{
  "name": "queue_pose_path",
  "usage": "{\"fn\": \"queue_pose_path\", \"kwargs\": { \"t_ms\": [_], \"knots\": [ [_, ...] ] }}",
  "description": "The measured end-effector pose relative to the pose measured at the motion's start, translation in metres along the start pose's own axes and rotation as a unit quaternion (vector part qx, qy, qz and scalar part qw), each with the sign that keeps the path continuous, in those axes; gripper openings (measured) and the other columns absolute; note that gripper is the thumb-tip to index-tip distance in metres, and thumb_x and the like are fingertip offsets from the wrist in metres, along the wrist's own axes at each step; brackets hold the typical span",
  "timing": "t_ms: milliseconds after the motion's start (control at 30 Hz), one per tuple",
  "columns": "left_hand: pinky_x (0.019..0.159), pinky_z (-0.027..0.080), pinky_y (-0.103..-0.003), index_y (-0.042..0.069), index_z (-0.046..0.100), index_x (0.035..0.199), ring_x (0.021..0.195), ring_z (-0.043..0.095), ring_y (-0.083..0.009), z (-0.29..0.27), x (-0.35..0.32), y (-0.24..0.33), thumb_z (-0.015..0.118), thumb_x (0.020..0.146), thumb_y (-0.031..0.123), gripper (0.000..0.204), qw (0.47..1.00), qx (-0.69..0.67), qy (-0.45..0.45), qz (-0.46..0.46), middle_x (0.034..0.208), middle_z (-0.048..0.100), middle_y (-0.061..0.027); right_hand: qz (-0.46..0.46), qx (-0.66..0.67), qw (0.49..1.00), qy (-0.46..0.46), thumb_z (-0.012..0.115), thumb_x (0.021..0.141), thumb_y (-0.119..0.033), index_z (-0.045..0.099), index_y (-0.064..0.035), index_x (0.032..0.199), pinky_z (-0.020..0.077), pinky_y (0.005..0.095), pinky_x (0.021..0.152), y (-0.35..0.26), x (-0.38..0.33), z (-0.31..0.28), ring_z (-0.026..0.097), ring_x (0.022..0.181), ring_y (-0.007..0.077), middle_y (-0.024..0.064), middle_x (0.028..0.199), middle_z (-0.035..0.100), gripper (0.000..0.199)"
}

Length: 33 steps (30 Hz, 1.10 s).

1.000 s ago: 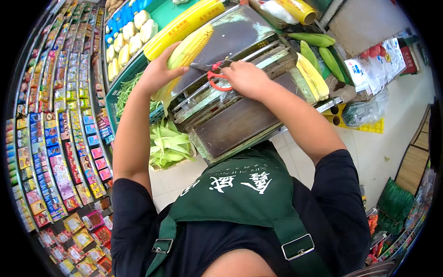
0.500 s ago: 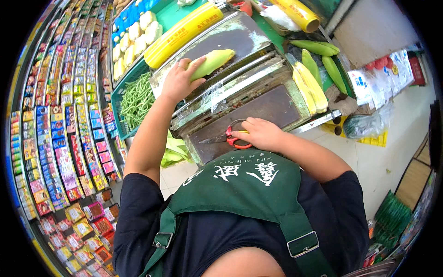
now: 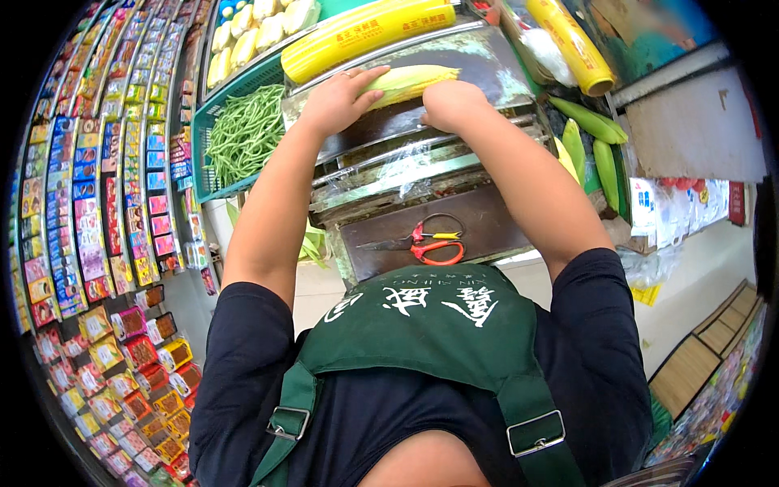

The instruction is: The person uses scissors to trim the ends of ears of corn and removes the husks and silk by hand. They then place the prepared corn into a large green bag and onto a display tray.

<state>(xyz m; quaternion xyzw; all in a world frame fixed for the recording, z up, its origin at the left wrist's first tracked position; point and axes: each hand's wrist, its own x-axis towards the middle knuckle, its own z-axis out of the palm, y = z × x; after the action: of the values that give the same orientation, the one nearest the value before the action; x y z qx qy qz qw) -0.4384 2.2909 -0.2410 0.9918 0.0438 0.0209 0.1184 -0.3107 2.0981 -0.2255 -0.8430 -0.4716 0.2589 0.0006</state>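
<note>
A pale green ear of corn (image 3: 402, 81) lies on the dark far tray of the wrapping machine (image 3: 487, 57). My left hand (image 3: 334, 101) is closed round the ear's left end. At its right end is my right hand (image 3: 456, 105), closed against the tip; its fingertips are mostly hidden, so whether it pinches husk or the ear itself is not visible. A pair of scissors (image 3: 438, 252) with red and yellow handles rests on the near dark plate (image 3: 495, 219), blades to the left.
A teal basket (image 3: 203, 154) of green beans (image 3: 243, 138) stands left, with a yellow film roll (image 3: 365, 36) behind the tray. Unhusked corn (image 3: 604, 170) lies at right, near another film roll (image 3: 572, 45). Packaged goods fill shelves (image 3: 89, 187) at far left.
My right hand has let go of the scissors, leaving them on the near plate, and has moved up to the ear's tip. The ear now lies more level, still in my left hand.
</note>
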Motion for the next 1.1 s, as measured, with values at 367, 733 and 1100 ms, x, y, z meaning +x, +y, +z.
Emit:
{"fn": "queue_pose_path", "kwargs": {
  "t_ms": [367, 733, 1100],
  "knots": [
    [0.09, 0.051, -0.043, 0.03, 0.056, 0.132, 0.106, 0.061, -0.0317, 0.01, -0.005, 0.002, 0.066, 0.088, 0.037, 0.046, 0.997, -0.01, 0.063, 0.031, 0.117, 0.064, -0.0094, -0.255, 0.196, 0.94, 0.115, 0.067, 0.083, -0.022, 0.062, -0.0016, 0.088, 0.0527, 0.0452, 0.082, -0.096, -0.05, 0.049, 0.065, 0.09, 0.0375, 0.0189, 0.089, 0.064, 0.022],
    [0.101, 0.043, -0.042, 0.02, 0.063, 0.122, 0.117, 0.054, -0.0272, 0.018, -0.05, 0.042, 0.073, 0.076, 0.012, 0.048, 0.981, 0.005, 0.187, 0.056, 0.125, 0.06, -0.0038, -0.746, 0.549, 0.299, 0.231, 0.05, 0.081, 0.0, 0.054, -0.0113, 0.062, 0.0545, 0.0349, 0.084, -0.059, -0.235, -0.061, 0.058, 0.061, 0.0203, 0.0039, 0.064, 0.05, 0.022],
    [0.066, 0.05, -0.041, 0.007, 0.064, 0.068, 0.076, 0.061, -0.0276, 0.003, -0.095, 0.1, 0.075, 0.08, 0.031, 0.029, 0.997, -0.034, 0.062, -0.005, 0.073, 0.059, -0.0083, -0.691, 0.623, 0.349, 0.118, 0.039, 0.085, 0.01, 0.041, -0.0151, 0.052, 0.0553, 0.0347, 0.092, -0.036, -0.263, -0.053, 0.055, 0.057, 0.0153, 0.0004, 0.056, 0.042, 0.041]
  ]
}}
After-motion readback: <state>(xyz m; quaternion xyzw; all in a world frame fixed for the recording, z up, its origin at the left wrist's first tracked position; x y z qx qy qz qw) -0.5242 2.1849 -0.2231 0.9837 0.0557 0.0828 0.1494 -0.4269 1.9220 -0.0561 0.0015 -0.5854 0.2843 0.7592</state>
